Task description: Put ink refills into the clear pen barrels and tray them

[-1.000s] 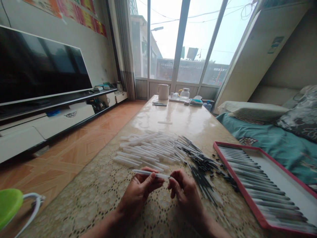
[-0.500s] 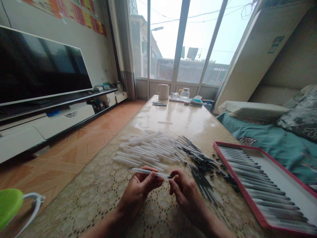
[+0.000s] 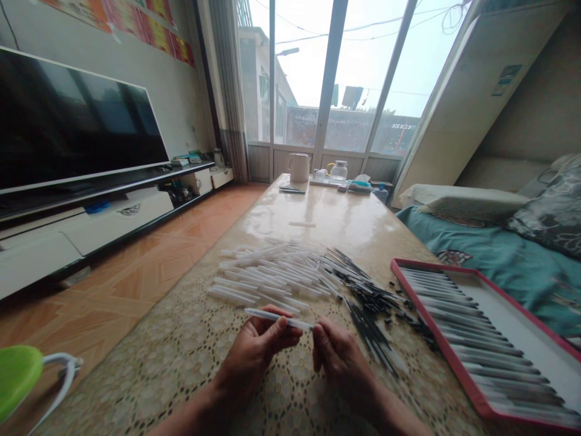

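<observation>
Over the patterned tabletop (image 3: 181, 351), the left hand (image 3: 254, 348) pinches a pen (image 3: 300, 324), seemingly steadying it; the right hand (image 3: 342, 351) pinches its end. Beyond, white tubes (image 3: 267, 272) and black sticks (image 3: 372, 333) lie probably for easy reach; rightward, a red-rimmed box (image 3: 463, 376) aligns pens (image 3: 481, 341).

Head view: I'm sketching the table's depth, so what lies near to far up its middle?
Left hand and right hand at a white pen, pile of white tubes, lone white tube, beige jug, window.
</observation>
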The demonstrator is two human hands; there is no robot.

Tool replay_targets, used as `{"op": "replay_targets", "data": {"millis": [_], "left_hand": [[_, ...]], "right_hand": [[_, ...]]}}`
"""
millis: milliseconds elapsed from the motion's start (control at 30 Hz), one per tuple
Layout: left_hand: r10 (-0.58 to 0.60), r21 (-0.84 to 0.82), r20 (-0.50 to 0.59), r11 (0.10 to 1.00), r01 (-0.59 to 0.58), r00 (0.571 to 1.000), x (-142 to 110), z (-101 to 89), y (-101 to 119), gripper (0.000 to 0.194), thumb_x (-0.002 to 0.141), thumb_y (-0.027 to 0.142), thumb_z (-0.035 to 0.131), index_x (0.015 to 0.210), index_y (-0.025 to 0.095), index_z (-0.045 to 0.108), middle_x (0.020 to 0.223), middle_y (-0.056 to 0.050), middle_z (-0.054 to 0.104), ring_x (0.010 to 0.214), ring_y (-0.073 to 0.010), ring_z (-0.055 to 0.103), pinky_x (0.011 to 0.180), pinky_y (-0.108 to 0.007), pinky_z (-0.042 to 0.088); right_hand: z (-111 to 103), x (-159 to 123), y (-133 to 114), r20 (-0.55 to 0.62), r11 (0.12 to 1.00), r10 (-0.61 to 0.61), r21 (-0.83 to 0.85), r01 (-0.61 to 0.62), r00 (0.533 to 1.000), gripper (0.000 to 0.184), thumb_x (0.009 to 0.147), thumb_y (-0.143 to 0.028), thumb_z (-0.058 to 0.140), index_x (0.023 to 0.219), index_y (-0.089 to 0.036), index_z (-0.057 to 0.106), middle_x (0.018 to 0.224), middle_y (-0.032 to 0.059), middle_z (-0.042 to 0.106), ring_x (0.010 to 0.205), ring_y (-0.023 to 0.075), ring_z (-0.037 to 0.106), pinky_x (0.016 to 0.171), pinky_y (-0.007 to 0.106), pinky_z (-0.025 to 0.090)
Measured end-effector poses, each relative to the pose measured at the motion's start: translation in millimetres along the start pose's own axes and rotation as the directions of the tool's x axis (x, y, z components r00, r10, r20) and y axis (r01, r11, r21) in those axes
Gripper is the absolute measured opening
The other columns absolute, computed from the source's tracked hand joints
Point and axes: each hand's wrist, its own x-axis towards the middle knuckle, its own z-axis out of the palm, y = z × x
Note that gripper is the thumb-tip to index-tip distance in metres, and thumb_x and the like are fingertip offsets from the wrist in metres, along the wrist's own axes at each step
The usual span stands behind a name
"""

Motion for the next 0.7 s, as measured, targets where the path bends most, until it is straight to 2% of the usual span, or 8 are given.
{"op": "replay_targets", "data": {"millis": [200,300,433,500,600,700], "left_hand": [[0.013,-0.001,-0.014,1.0,-0.013,1.0,-2.0,-0.5,-0.9,0.012,0.076,0.023,0.07,0.084,0.016,0.065,0.073,-0.005,0.075,0.072,-0.0155,0.07,0.074,-0.028,0.053],[0.016,0.013,0.016,1.0,-0.017,1.0,-2.3,0.1,-0.8,0.012,0.076,0.023,0.07,0.084,0.016,0.065,0.073,-0.005,0.075,0.07,-0.0152,0.07,0.071,-0.027,0.053],[0.026,0.049,0.031,0.998,-0.027,0.999,-2.1,0.8,-1.6,0.012,0.077,0.024,0.069,0.085,0.016,0.065,0.075,-0.006,0.076,0.07,-0.016,0.07,0.072,-0.028,0.053],[0.025,0.054,0.016,0.998,-0.026,1.0,-2.0,0.9,-1.9,0.013,0.076,0.024,0.07,0.084,0.016,0.065,0.075,-0.006,0.076,0.07,-0.0162,0.07,0.072,-0.029,0.053],[0.026,0.053,0.001,0.998,-0.026,1.0,-2.1,1.1,-1.5,0.014,0.075,0.025,0.07,0.084,0.016,0.064,0.075,-0.006,0.076,0.071,-0.0161,0.069,0.072,-0.028,0.053],[0.031,0.072,0.017,0.997,-0.033,0.999,-2.6,1.2,-1.4,0.014,0.075,0.025,0.071,0.084,0.016,0.064,0.075,-0.006,0.075,0.071,-0.0163,0.069,0.072,-0.029,0.053]], "right_hand": [[-1.1,-0.2,0.0,-0.058,0.998,-0.023,-0.064,0.019,0.998,0.029,0.093,-0.044,0.032,0.087,-0.02,0.047,0.054,-0.0021,0.062,0.047,0.0125,0.055,0.05,0.021,0.033],[0.1,-0.3,0.4,-0.045,1.0,-0.02,-0.013,0.02,0.999,0.034,0.094,-0.045,0.029,0.078,-0.021,0.047,0.052,-0.0012,0.061,0.048,0.0123,0.056,0.051,0.021,0.035],[1.2,-0.3,1.2,-0.002,0.992,0.073,0.102,-0.073,0.997,0.046,0.094,-0.05,0.025,0.063,-0.021,0.042,0.045,-0.0016,0.055,0.042,0.0109,0.052,0.048,0.02,0.036],[0.0,-0.3,1.3,-0.002,0.993,0.085,0.086,-0.084,0.996,0.044,0.094,-0.051,0.026,0.068,-0.021,0.045,0.047,-0.0015,0.056,0.042,0.0113,0.053,0.047,0.02,0.035],[-2.7,-0.4,0.9,-0.024,0.999,0.029,0.03,-0.028,0.999,0.037,0.093,-0.05,0.031,0.08,-0.02,0.048,0.054,-0.0006,0.061,0.049,0.0124,0.055,0.051,0.021,0.035],[-3.8,-0.3,0.5,-0.038,0.999,0.009,0.053,-0.007,0.999,0.041,0.094,-0.049,0.031,0.07,-0.019,0.048,0.053,-0.0003,0.059,0.049,0.0114,0.053,0.052,0.021,0.035]]}}
